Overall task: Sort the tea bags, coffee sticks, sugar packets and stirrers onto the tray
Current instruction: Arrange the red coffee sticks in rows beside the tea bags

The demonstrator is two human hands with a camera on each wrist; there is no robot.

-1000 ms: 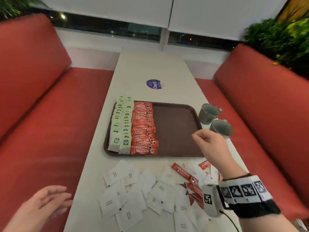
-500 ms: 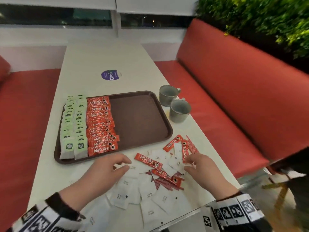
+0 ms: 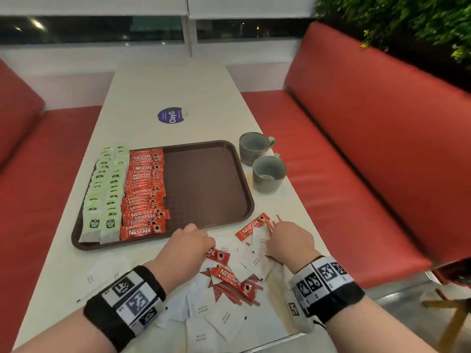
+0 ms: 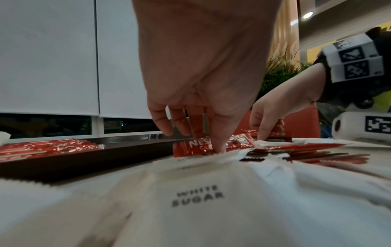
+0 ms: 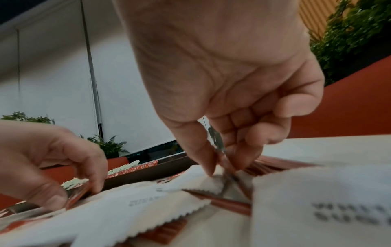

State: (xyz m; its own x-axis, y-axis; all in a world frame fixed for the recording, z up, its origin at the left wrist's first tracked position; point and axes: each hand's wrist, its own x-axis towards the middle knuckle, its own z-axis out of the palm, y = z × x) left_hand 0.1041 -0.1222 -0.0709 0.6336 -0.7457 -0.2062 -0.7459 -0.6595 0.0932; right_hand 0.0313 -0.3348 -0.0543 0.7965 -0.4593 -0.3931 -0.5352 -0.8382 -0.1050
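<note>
mid-sort, judging by the layout: tea bags (image 3: 102, 189) and a column of coffee sticks (image 3: 145, 194) already ranked along the left of the tray (image 3: 244, 189), the right half bare, and a loose heap of sugar packets (image 3: 224, 319), red stirrers (image 3: 237, 294) and a few stray sticks waiting on the table (image 3: 153, 87) just in front of the tray's near rim. best done by clearing the last coffee sticks first: pinch each by a flat end, lift straight up so the packets lying over it slide off rather than drag along, and lay it square against the foot of the red column. left hand (image 3: 188, 247) down on the heap beside the tray rim, thumb and fingertips (image 4: 217, 147) closing on a stray coffee stick (image 4: 198, 147) propped on the packets, thumb across its printed face, its far end poking out to the right in the head view. right hand (image 3: 290, 240) curled at the far right of the heap, fingers (image 5: 203, 160) pinched onto something thin among stirrers and packet edges; exactly which piece, not clear through the blur. another stick (image 3: 251, 226) just left of that hand, a third (image 3: 233, 278) lying between the wrists on the stirrers. two grey mugs (image 3: 267, 174) off the tray's right side, well away from both hands.
</note>
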